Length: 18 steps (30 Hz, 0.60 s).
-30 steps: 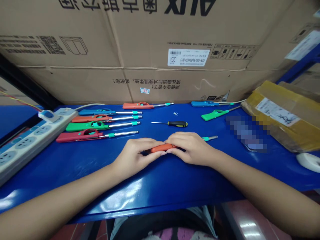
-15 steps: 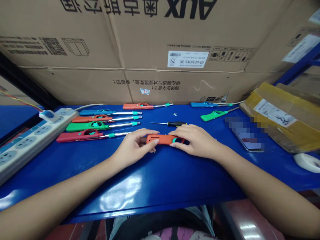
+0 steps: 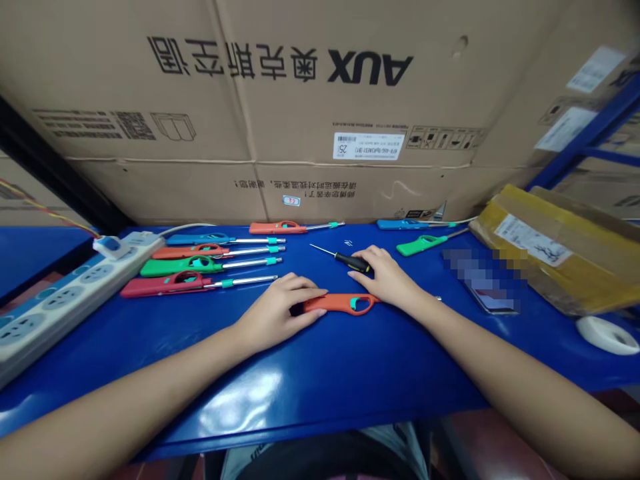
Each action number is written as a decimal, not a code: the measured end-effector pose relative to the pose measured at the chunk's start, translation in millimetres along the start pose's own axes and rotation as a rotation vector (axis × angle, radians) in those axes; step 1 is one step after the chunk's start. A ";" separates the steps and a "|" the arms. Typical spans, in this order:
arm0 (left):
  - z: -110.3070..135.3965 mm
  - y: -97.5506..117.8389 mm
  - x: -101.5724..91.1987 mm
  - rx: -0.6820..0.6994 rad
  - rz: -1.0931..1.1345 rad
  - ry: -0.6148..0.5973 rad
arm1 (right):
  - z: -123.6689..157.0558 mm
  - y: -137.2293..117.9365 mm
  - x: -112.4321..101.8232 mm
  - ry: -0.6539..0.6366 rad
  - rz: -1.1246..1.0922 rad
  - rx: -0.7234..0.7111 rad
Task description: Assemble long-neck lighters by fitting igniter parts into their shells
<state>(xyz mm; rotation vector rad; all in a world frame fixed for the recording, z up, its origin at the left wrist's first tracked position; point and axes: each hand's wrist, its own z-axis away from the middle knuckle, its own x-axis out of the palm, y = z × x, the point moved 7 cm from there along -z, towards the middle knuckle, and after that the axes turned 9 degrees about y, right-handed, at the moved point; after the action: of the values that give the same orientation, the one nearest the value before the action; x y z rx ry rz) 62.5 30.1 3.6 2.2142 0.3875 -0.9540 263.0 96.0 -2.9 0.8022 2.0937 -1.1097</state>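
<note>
Big AUX carton (image 3: 280,110), print upside down, walls off the back of the blue tabletop (image 3: 360,380); yellow-taped parcel (image 3: 595,250) far R, power strip (image 3: 55,297) along L edge. Main change, last half sec or so: R hand (image 3: 384,277) has come off the held lighter & taken the screwdriver, which now sits tilted, not flat — so the lighter's in one hand only & the tool looks to be in play. L hand (image 3: 273,312) pinches the orange gas lighter (image 3: 333,304) at its butt end, thumb vs fingers; R hand's fingers & thumb closed round screwdriver handle. Lighter is front-center of table, between hands, roughly level; can't tell if it touches the top. Looks: orange plastic body, guard loop at R end w/ teal trigger inside, no gap visible in shell from here; barrel mostly hidden by R wrist, tip just showing beyond. Others lie apart: row of 4 at L, nearest the red lighter (image 3: 167,285); green lighter (image 3: 421,245) over R. Screwdriver (image 3: 350,261): blk/yellow handle, thin shaft pointing L. Smallest — few silvery bits (image 3: 349,243) behind it, prob. screws, too tiny to be sure.
</note>
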 end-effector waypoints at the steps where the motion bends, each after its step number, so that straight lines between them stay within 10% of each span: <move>1: 0.5 -0.5 -0.8 -0.004 -0.016 0.005 | -0.6 1.5 0.3 0.006 -0.025 0.014; 12: 2.5 -2.9 -10.3 -0.037 -0.012 0.018 | -7.8 16.3 -64.9 0.431 -0.120 0.221; 18: 3.1 -0.3 -9.7 -0.021 -0.021 0.015 | -10.2 12.5 -79.5 0.510 -0.025 0.109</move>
<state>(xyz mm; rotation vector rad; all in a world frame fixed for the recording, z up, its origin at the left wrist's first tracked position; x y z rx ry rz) 54.0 28.2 9.0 2.2035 0.4265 -0.9411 318.8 93.1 55.8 1.2162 2.4733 -1.1260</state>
